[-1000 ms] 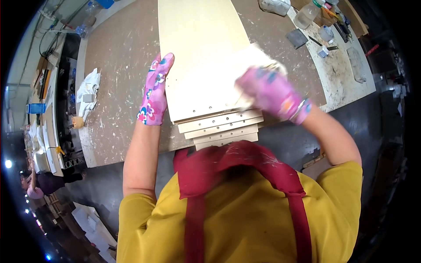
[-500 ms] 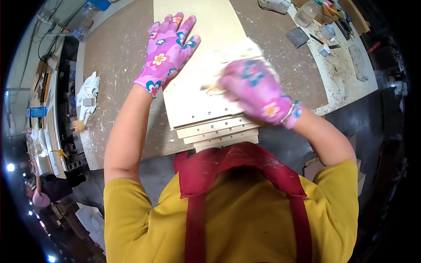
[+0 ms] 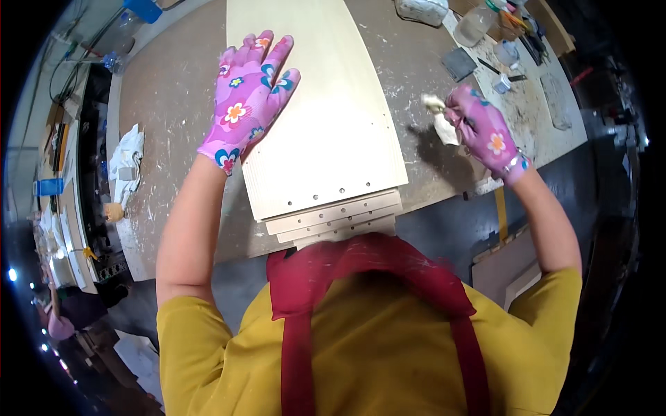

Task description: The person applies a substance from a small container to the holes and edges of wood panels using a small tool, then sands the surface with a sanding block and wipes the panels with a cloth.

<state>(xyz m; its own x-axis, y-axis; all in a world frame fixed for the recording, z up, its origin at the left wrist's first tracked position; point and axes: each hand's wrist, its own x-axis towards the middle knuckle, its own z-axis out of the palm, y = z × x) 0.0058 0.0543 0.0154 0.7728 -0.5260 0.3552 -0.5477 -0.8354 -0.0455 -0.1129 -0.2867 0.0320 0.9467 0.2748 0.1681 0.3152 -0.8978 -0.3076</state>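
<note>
Pale wooden panels lie stacked in front of me, their near ends stepped and dotted with small round holes. My left hand, in a pink flowered glove, rests flat along the left edge of the top panel, fingers stretched out. Off to the right of the stack, my right hand wears a matching glove and is closed on a crumpled cream cloth. The cloth hangs out past the fingers over the brown tabletop, with a shadow beneath it.
On the brown worktable, a white rag with a grey block lies at left. A dark grey pad, a clear bottle, a small white container and several tools sit at far right. Another person is at lower left.
My right hand has lifted off the panel and moved right, carrying the cloth beyond the stack's edge. My left hand stays on the panel. The whole view has shifted slightly.
</note>
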